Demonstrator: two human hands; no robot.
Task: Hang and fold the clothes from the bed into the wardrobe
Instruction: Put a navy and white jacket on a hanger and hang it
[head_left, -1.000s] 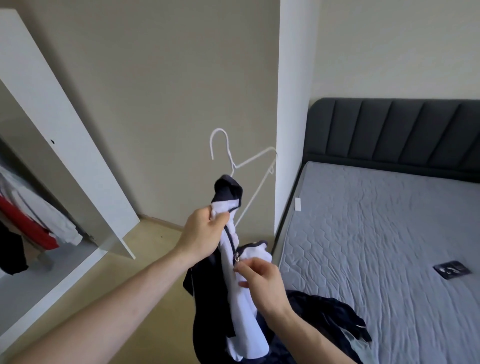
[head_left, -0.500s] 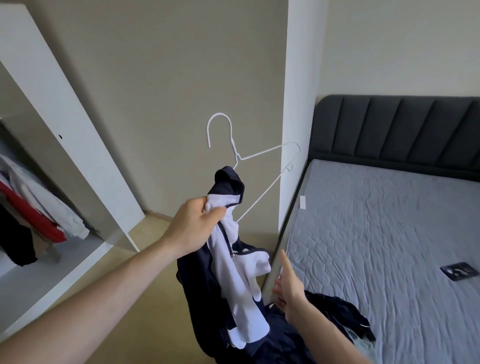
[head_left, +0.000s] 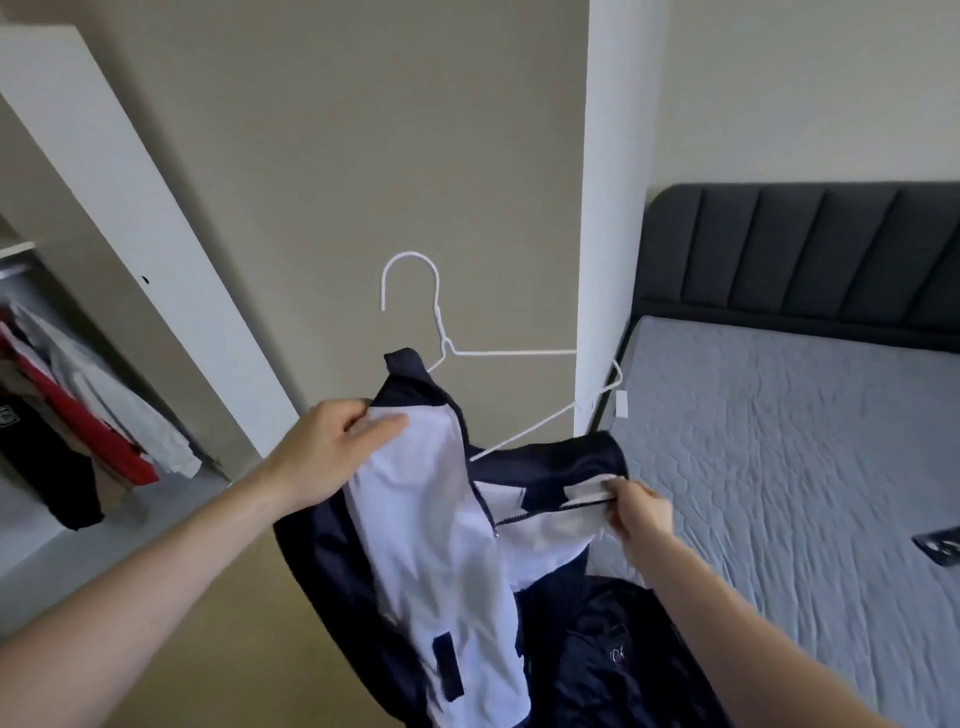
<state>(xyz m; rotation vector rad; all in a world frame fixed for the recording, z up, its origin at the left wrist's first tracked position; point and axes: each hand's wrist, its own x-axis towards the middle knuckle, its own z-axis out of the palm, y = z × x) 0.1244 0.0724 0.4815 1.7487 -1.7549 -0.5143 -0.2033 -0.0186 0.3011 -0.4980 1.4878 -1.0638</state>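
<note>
Both hands are on the jacket in the head view, and it looks like the point is to spread the front open so the hanger can seat in the shoulders; left hand at about 9 o'clock of the garment has its fingers and thumb curled round the white lining just under the navy collar, probably carrying most of the weight; right hand at 3 o'clock pinches the other front edge by the zipper, fingers curled tight, pulling it sideways. 1 hanger arm seems tucked in behind the collar, the other arm sticks out bare toward 2 o'clock, so I'd guess that shoulder is next; the hook points up at 12 o'clock, free of everything.

Around it: wardrobe is open at 9 o'clock with clothes already hanging inside; bed fills 3 o'clock, with a small dark flat thing near its edge, can't tell what; another dark garment sits at 5 o'clock. The white wall corner is right behind the bare hanger arm, might snag.
</note>
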